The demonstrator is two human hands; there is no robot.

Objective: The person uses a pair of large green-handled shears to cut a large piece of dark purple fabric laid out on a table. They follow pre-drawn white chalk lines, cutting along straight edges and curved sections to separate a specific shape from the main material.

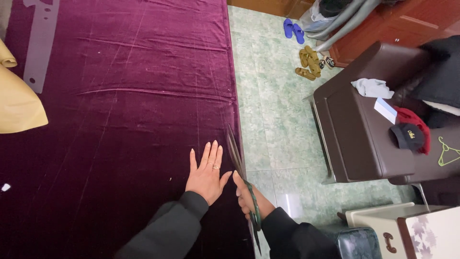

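Note:
A wide sheet of dark purple velvet cloth (124,96) covers the table. My left hand (206,172) lies flat on it near the right edge, fingers together and pointing away from me, a ring on one finger. My right hand (249,196) grips a pair of large scissors (238,158) by the green handles. The long blades run along the cloth's right edge, just to the right of my left hand. Both arms are in black sleeves.
A tan cloth piece (19,100) and a translucent ruler template (40,43) lie at the table's left. Right of the table are green tiled floor (278,120), sandals (309,62), blue slippers (293,29), and a brown sofa (364,124) with clothes, a cap and a hanger.

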